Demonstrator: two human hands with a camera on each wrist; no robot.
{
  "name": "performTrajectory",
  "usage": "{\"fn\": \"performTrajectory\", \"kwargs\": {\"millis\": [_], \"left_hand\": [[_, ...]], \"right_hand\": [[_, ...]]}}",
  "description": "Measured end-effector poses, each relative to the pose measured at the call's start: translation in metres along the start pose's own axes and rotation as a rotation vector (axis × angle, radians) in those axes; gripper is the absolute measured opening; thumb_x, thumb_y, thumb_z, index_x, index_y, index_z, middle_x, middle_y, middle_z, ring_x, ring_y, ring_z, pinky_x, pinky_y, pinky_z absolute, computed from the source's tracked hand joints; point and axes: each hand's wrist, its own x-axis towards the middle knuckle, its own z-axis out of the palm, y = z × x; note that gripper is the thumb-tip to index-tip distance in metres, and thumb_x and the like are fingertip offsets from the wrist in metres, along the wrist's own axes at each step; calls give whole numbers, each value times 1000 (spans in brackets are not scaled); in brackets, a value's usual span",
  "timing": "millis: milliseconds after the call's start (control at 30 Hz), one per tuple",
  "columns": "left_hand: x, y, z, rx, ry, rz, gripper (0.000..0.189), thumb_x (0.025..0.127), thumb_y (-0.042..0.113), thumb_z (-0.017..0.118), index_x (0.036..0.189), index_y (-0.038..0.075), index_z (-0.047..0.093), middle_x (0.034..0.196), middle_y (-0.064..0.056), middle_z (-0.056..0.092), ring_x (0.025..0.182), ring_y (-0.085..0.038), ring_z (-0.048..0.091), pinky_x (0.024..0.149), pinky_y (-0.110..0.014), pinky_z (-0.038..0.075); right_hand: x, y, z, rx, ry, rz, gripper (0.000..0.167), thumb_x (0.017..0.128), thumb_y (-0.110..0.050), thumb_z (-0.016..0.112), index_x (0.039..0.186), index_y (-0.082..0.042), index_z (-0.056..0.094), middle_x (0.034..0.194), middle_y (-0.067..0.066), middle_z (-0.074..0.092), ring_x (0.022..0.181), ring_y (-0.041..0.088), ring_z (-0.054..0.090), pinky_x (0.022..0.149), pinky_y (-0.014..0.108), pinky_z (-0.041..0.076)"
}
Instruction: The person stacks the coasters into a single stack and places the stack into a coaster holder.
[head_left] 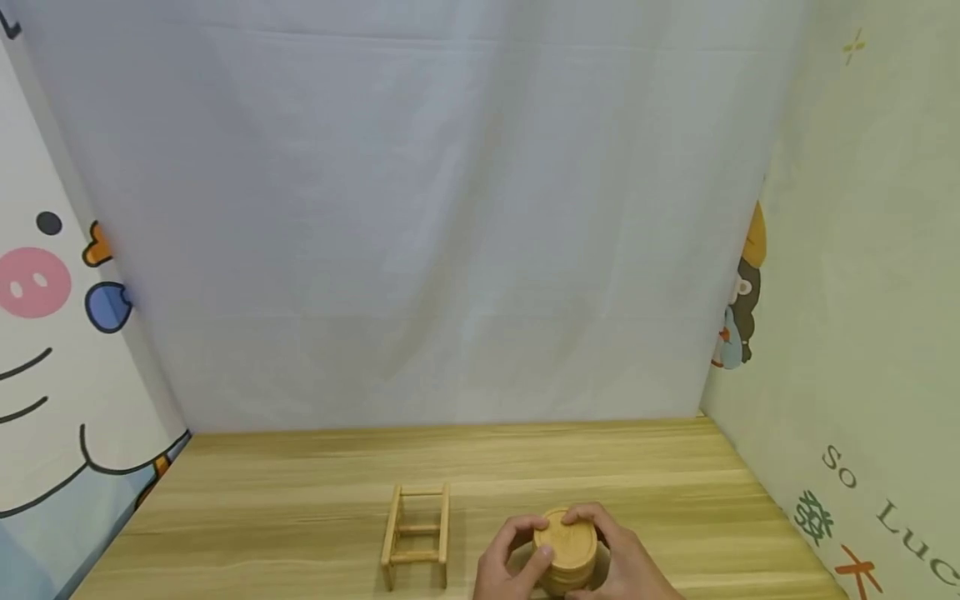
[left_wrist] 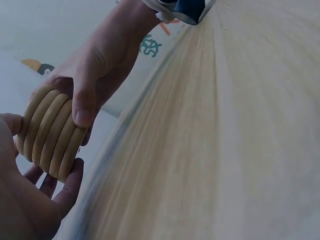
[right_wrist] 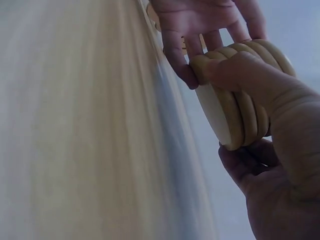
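Note:
Between both hands is a stack of round wooden coasters [head_left: 567, 540], several discs with raised rims, seen from above in the head view. My left hand [head_left: 510, 560] grips the stack from the left, thumb and fingers at its edges. From the right my right hand [head_left: 628, 560] grips it too, its fingers curled at the far rim. In the left wrist view the coasters [left_wrist: 50, 132] lie face to face, edges nearly aligned. The right wrist view shows the pale flat underside of the end coaster [right_wrist: 214, 111], with the stack held up off the table.
A small wooden rack [head_left: 417, 530] with side rails and crossbars stands on the wood-grain table [head_left: 300, 475], left of the hands. A white cloth [head_left: 375, 208] hangs behind the table. Printed panels flank it, a cartoon pig panel [head_left: 45, 350] left and a pale green one [head_left: 862, 292] right.

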Motion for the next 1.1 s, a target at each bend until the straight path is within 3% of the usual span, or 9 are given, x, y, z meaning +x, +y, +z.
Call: {"fn": "performTrajectory", "kwargs": {"millis": [200, 333, 433, 500, 567, 667, 867, 1000, 1100], "left_hand": [[2, -2, 2, -74, 76, -11, 31, 99, 19, 80, 125, 4, 75, 125, -8, 75, 120, -25, 67, 105, -47, 56], [5, -14, 2, -129, 106, 62, 27, 97, 11, 79, 121, 0, 75, 119, -8, 76, 112, -18, 71, 98, -39, 60], [6, -16, 2, -240, 104, 13, 28, 95, 9, 79, 121, 0, 75, 116, -8, 77, 106, -16, 72, 85, -33, 64], [6, -12, 2, -324, 110, -70, 31, 94, 9, 79, 123, 0, 75, 116, -8, 76, 105, -16, 71, 79, -31, 65], [5, -3, 2, -407, 120, -175, 35, 93, 9, 79, 127, 0, 73, 118, -7, 74, 105, -18, 69, 76, -32, 65], [4, 5, 2, -463, 134, -261, 34, 96, 7, 76, 130, 3, 72, 120, -5, 73, 108, -19, 68, 79, -36, 65], [4, 1, -1, -579, 84, -287, 24, 105, 11, 67, 128, 15, 72, 127, -1, 71, 117, -20, 65, 92, -45, 61], [4, -5, -1, -701, 38, -320, 19, 109, 16, 62, 122, 26, 71, 126, 3, 72, 118, -18, 66, 95, -45, 57], [2, -2, 1, -816, 2, -354, 16, 111, 22, 61, 123, 29, 66, 129, 3, 71, 122, -19, 64, 98, -44, 57]], "right_hand": [[5, -7, 1, -16, 6, -38, 75, 83, -16, 100, 144, -17, 57, 132, 1, 71, 116, 9, 66, 95, 29, 58], [6, -11, 0, -21, 2, -38, 72, 87, -16, 97, 147, -19, 57, 136, -1, 70, 120, 10, 66, 96, 31, 58], [6, -13, -1, -27, 13, -14, 74, 86, -16, 96, 149, -18, 57, 139, 0, 69, 122, 9, 66, 96, 32, 58], [6, -15, -1, -20, 20, 3, 76, 86, -14, 96, 151, -16, 56, 142, 1, 67, 124, 9, 65, 96, 33, 59], [6, -15, -1, 7, 27, 25, 79, 86, -12, 95, 153, -14, 54, 145, -1, 65, 126, 8, 64, 96, 33, 60], [6, -16, -1, 73, 39, 27, 83, 87, -5, 94, 158, -11, 51, 150, -2, 60, 128, 7, 61, 95, 33, 60], [8, -16, 3, 178, 65, -17, 88, 90, 4, 90, 165, -7, 46, 153, -2, 61, 131, 9, 60, 96, 33, 60], [8, -20, 8, 196, 98, 21, 87, 92, 3, 87, 167, -4, 44, 152, -3, 62, 133, 8, 60, 99, 33, 58], [9, -22, 10, 197, 133, 31, 87, 91, 4, 86, 166, -2, 44, 152, -5, 64, 132, 9, 61, 102, 32, 56]]}}
